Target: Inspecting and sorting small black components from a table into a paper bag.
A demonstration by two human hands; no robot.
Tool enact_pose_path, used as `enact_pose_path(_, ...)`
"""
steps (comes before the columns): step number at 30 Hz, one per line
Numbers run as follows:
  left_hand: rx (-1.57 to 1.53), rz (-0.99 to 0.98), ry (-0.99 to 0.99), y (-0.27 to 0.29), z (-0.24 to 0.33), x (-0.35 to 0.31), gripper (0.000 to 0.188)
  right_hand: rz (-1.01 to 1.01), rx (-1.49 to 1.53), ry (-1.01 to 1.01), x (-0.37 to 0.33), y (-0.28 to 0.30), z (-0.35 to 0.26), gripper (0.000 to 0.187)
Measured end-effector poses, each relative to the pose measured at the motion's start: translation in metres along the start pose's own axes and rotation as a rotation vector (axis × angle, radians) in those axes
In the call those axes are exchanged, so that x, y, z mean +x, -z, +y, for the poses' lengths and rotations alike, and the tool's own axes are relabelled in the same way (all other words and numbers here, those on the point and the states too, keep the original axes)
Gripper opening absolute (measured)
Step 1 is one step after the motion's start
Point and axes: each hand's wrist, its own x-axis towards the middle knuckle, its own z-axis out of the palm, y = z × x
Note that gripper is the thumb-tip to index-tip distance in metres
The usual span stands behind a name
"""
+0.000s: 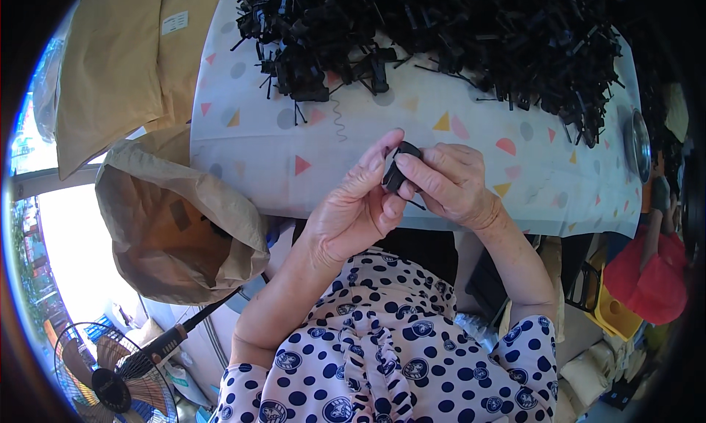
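Left hand (pixel 354 206) and right hand (pixel 457 182) grasp one black part (pixel 392 177) above the tabletop's (pixel 268 180) near edge — apparently for two-sided support; heaped black pieces (pixel 515 55) occupy the far edge.

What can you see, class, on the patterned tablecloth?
On the tablecloth lies a heap of small black parts; a round metallic dish sits at the cloth's right edge. The heap hides its lower layers and the cloth beneath.
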Motion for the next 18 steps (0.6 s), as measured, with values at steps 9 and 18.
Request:
enact_pose_path(9, 0.741, 0.11, -0.345, -0.002, 0.017, -0.005, 0.04, 0.009, 0.464, -0.655, 0.003, -0.006, -0.029, 0.034)
enact_pose_path(18, 1.211, 0.2, -0.647, 0.003, 0.011, -0.006, 0.039, 0.033, 0.893, -1.044, 0.019, -0.027, -0.049, 0.038)
